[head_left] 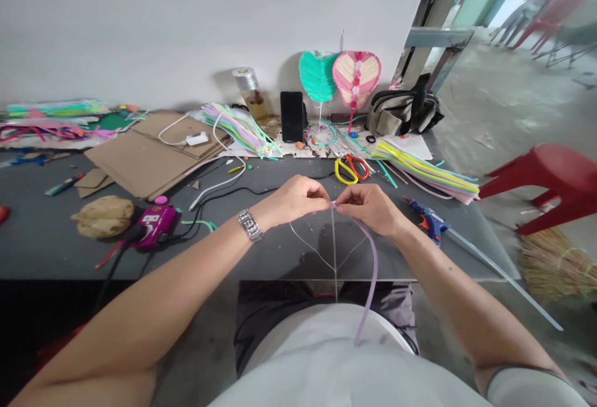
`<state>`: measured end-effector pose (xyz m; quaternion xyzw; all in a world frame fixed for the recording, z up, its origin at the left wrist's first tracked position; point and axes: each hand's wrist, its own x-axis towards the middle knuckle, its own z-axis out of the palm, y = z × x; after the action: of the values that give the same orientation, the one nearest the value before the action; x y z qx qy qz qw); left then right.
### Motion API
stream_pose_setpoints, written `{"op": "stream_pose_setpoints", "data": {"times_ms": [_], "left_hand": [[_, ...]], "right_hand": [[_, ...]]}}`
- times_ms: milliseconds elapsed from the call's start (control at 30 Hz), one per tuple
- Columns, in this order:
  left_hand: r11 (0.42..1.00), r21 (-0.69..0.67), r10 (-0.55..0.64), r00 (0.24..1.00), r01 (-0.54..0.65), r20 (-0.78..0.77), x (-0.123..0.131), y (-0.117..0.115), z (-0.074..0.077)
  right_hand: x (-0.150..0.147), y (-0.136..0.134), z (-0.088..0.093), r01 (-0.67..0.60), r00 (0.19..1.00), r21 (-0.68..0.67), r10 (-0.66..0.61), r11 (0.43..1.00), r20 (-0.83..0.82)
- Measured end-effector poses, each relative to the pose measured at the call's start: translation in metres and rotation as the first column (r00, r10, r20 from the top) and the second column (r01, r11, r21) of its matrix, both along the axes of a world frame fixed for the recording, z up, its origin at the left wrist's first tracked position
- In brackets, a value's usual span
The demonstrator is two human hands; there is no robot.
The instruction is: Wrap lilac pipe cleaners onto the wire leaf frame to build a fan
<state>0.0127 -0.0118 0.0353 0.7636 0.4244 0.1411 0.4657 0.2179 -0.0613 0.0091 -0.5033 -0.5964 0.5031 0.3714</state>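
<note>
Above the grey worktable point(46, 239), the left hand point(291, 201) and right hand point(368, 208) pinch, fingertips almost meeting, where a lilac plastic strand point(374, 276) seems to join a thin clear frame point(334, 251); close pinching keeps such a join tight.

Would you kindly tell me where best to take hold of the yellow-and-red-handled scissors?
Take the finger loops of the scissors from the near side with the right hand, the closer one. They lie flat, loops toward you and blades pointing toward the wall, so the loops seem the safest part to grip.
</note>
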Motion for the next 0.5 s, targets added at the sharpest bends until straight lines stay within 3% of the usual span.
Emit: {"op": "stream_pose_setpoints", "data": {"times_ms": [333,433,500], "left_hand": [[0.995,-0.089,0.043,0.997,-0.037,0.069,-0.005,0.001,-0.007],[0.983,-0.149,0.126,0.981,-0.104,0.148,-0.010,0.001,-0.012],[0.967,-0.200,0.200,0.960,-0.161,0.197,-0.016,0.001,-0.014]], "right_hand": [[-0.007,0.005,-0.001,-0.027,0.999,0.053,0.024,0.998,0.042],[-0.006,-0.006,0.006,0.149,0.977,0.242,-0.181,0.959,0.114],[-0.005,-0.017,0.010,0.275,0.919,0.400,-0.361,0.874,0.157]]}}
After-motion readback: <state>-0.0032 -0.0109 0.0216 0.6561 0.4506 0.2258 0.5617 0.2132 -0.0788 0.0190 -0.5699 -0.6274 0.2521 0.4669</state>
